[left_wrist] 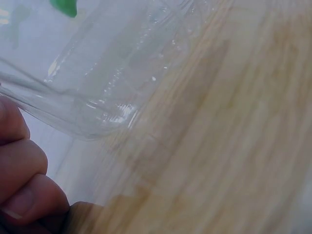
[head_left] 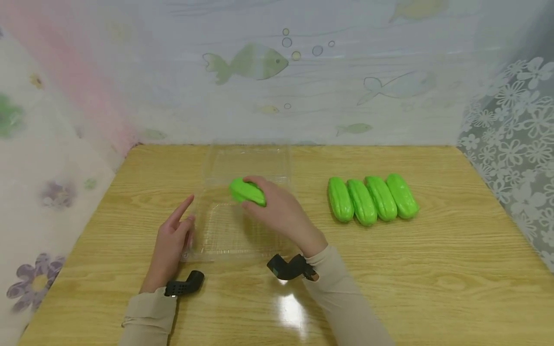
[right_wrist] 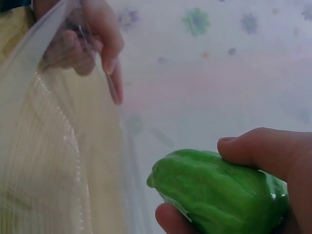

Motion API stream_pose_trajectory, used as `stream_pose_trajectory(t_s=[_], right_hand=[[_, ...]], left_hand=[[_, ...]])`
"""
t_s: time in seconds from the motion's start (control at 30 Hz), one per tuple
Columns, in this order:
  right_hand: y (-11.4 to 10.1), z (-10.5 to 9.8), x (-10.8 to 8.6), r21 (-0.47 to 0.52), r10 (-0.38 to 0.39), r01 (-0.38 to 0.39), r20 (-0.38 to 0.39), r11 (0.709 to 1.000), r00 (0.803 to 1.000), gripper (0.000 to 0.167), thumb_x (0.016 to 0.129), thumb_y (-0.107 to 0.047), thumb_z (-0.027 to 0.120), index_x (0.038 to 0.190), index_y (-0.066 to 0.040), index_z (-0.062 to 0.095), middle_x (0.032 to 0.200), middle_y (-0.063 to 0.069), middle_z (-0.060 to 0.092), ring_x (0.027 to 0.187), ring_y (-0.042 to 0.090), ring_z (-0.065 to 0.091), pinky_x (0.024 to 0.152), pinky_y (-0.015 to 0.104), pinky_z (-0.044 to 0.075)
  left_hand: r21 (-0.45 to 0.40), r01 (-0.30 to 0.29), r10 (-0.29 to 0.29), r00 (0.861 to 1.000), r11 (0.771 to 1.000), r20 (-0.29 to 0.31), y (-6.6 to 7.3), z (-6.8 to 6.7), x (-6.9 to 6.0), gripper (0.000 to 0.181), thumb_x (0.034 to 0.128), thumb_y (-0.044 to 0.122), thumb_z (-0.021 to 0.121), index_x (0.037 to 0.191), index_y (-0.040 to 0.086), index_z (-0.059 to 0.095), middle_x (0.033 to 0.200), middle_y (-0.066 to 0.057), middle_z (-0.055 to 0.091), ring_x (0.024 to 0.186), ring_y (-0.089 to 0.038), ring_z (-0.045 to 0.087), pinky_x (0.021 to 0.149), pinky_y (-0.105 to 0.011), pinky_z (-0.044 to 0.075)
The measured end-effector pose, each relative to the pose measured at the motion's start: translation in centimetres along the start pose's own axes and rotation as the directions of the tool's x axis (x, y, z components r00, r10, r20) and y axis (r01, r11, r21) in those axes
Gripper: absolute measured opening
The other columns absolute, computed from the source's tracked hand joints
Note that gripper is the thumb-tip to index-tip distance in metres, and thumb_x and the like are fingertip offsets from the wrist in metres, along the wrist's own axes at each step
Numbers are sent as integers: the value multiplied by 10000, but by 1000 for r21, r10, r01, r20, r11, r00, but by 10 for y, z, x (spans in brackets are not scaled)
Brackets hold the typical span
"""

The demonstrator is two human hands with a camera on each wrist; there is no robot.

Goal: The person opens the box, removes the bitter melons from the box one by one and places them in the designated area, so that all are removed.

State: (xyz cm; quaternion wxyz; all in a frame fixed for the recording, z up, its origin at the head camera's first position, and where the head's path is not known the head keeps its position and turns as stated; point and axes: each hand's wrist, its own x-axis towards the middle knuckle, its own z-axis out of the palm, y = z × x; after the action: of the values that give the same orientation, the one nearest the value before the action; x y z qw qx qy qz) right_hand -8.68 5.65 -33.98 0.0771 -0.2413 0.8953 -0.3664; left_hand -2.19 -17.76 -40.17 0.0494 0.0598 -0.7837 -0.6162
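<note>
My right hand (head_left: pixel 281 209) holds a glossy green cucumber (head_left: pixel 246 191) between thumb and fingers, above an open clear plastic box (head_left: pixel 207 255). The right wrist view shows the cucumber (right_wrist: pixel 214 190) lengthwise, its ridged end pointing away from the palm. At the box's left side, my left hand (head_left: pixel 170 240) grips the edge with thumb and curled fingers, while its index finger stretches forward along the wall. Curled fingers (left_wrist: pixel 29 170) lie just beside the box corner (left_wrist: pixel 112 117) in the left wrist view; the thumb is hidden there.
Several more green cucumbers (head_left: pixel 363 202) lie side by side in a row on the wooden table (head_left: pixel 433 278), right of the box. The box's hinged lid (head_left: pixel 246 161) lies back toward the fish-patterned wall covering (head_left: pixel 259 62). A flowered covering (head_left: pixel 519 139) hangs at right.
</note>
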Motion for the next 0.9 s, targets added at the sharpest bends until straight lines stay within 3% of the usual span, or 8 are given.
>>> stream_pose_trajectory(t_s=[0.23,0.37,0.57,0.77,0.9], right_hand=[[8,-7,-2,-1,17,-17,-18,1000,1000,525,862,-436,520,1343,-275,385,987,-47,533,732,141,496,586,299,409],[12,-13,-1,-3,53,-53,-36,999,998,533,859,-444,522,1345,-273,384,1044,-29,540,771,151,507,614,310,410],[21,-21,-3,16,79,-79,-48,997,996,554,864,-429,525,1362,-251,361,981,-13,557,741,144,530,601,313,424],[34,-29,-4,-10,68,-69,-49,998,997,557,860,-361,556,1367,-245,358,1197,9,506,918,165,499,735,349,418],[41,-35,-6,-12,81,-82,-55,997,995,572,850,-311,569,1372,-231,351,1201,24,499,902,184,501,710,352,424]], left_hand=[[-11,-3,3,1000,1000,7,-5,-2,1,445,951,185,440,1386,202,347,491,14,409,411,-108,372,392,-325,308],[-16,1,-1,1000,1000,-2,0,0,-1,445,949,169,442,1384,183,351,488,15,405,411,-101,364,394,-324,306],[-18,-4,4,1000,1000,0,2,0,-1,444,948,157,440,1383,172,353,485,16,405,407,-97,357,389,-330,298],[-10,-17,17,1000,1000,-4,3,0,-3,443,946,135,437,1381,157,355,478,11,409,392,-91,355,374,-330,295],[-5,-18,18,1000,1000,0,4,0,-2,443,947,142,438,1382,163,354,481,15,408,395,-96,353,373,-324,300]])
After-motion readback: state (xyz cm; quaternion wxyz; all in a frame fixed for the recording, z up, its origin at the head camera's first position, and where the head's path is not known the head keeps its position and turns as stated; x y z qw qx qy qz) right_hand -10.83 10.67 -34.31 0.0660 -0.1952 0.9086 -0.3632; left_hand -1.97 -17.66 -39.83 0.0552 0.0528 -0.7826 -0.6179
